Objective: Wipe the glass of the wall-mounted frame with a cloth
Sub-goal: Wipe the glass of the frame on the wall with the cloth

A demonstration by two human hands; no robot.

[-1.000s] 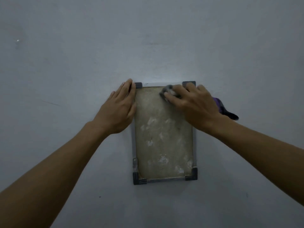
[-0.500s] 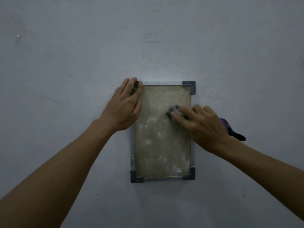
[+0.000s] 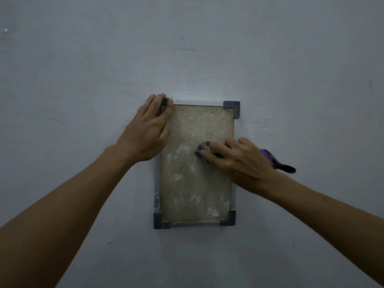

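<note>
Both forearms reach in from bottom corners twd the wall (image 3: 83, 59).

R hand (image 3: 239, 161): fingers curled narrow, pinching a small wadded cloth (image 3: 204, 149), grey/dark, pressed flat on the glass (image 3: 195, 183) near its R edge, abt mid-height. A purple-and-black bit (image 3: 274, 160) sticks out behind the wrist; can't tell if it's the cloth's tail or sth else.

L hand (image 3: 147, 134): flat, fingers loosely spread, laid over the frame (image 3: 233, 110) at its top-L corner, fingertips covering the dark corner cap. Holds nothing, just braces it against the wall.

Change: 1 s ago the cloth was up at the top edge of the glass, 0.5 s ago lower, now at mid-height, so a downward stroke on the R side. L hand slid up slightly onto the corner. Top part of the glass looks evener, fewer white marks; lower half still has pale smudges, esp. bottom-R corner. Judgement: wipe roughly half done, lower half left.

Materials: frame is upright rectangle, thin pale rails, dark ridged plastic-looking corner caps on 3 visible corners. Glass dull, beige grainy backing behind it, whitish patchy streaks. Wall matte grey-blue, painted, few faint scuffs.
</note>
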